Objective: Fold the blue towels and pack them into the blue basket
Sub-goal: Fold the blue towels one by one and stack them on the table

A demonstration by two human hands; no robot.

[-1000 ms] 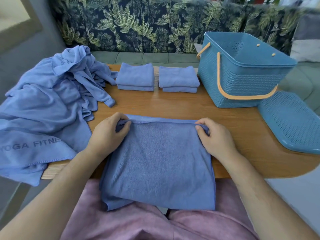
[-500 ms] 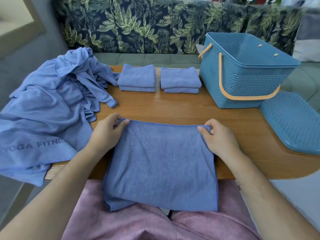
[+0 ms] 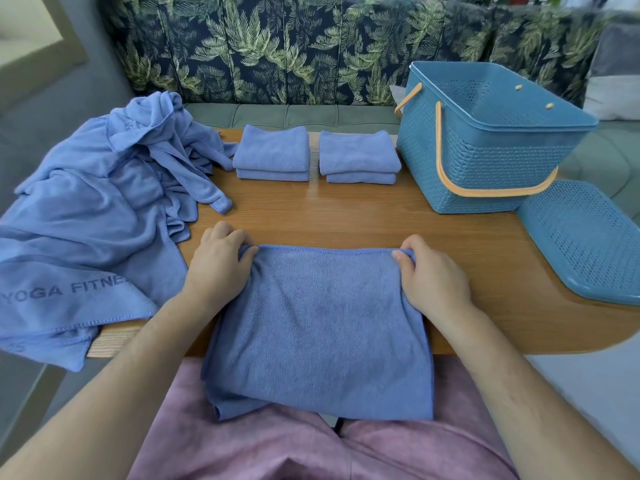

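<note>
Both hands — left hand point(image 3: 216, 263), right hand point(image 3: 431, 277) — pinch the towel's point(image 3: 318, 334) far corners with clamped fingers; its overhang past the desk's point(image 3: 346, 216) near edge could drag it askew.

The flat towel point(image 3: 318, 327) is periwinkle blue; the left stack point(image 3: 272, 152), the right stack point(image 3: 358, 157) and the heap point(image 3: 93, 209) are the same blue (the heap carries grey letters). The basket point(image 3: 491, 157) is teal with a woven relief and orange handles point(image 3: 485, 193), its lid point(image 3: 585, 237) teal with holes. The table point(image 3: 346, 216) shows brown wood grain, the sofa back point(image 3: 294, 46) green palm leaves on black
</note>
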